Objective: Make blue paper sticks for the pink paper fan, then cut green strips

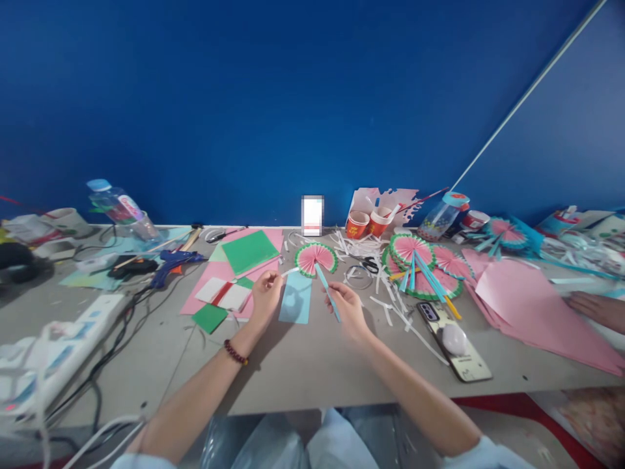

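A round folded-paper fan [306, 260], pink with a green scalloped rim, is held up over the table. My right hand [347, 306] grips its light blue handle strip [321, 277] between thumb and fingers. To the left, my left hand [265, 294] pinches a thin white strip [291, 271], whose far end comes up to the fan's lower left edge; whether they touch is unclear. Under the fan lies a light blue paper rectangle [295, 307]. Close to my left hand are a green sheet [251, 252] on pink paper and a small green piece [209, 318].
Several watermelon-patterned fans [422, 264], black-handled scissors [370, 265] and white paper scraps [361, 246] lie to the right, with a phone [471, 358] nearer. Another person's hand [593, 307] rests by pink sheets [537, 312]. At left: blue glue gun [170, 264], power strip [92, 332], cables, bottle [117, 203].
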Available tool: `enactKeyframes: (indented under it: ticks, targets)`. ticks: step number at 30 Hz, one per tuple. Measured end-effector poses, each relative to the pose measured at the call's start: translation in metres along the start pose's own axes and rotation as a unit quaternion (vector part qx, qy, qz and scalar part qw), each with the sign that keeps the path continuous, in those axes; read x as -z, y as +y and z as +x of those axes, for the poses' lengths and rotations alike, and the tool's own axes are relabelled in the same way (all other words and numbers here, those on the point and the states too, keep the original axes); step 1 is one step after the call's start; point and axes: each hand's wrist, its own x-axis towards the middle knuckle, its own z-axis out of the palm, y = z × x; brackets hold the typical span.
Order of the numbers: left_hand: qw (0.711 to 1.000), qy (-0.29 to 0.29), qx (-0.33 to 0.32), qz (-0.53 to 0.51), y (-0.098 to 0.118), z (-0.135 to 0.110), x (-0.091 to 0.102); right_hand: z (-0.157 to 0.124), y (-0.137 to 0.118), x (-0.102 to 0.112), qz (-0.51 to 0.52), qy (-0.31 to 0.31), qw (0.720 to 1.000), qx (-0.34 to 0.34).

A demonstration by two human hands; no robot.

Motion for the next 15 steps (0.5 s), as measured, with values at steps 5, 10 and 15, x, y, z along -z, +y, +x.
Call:
enactKeyframes:
  ticks: [5,10,15]
  targets:
    - [0.999,-0.025,-0.015,0.042,0.003,0.001,0.003,0.008,-0.007,0.007,0.027,0.032,0.999,-0.005]
    - [0.951,-0.280,-0.084,0.100,0.009,-0.006,0.002,0.015,-0.007,0.011,0.057,0.061,0.997,-0.002]
    - [0.876,-0.359,-0.206,0.249,0.012,-0.017,-0.003,0.017,-0.006,0.012,0.083,0.062,0.994,-0.016]
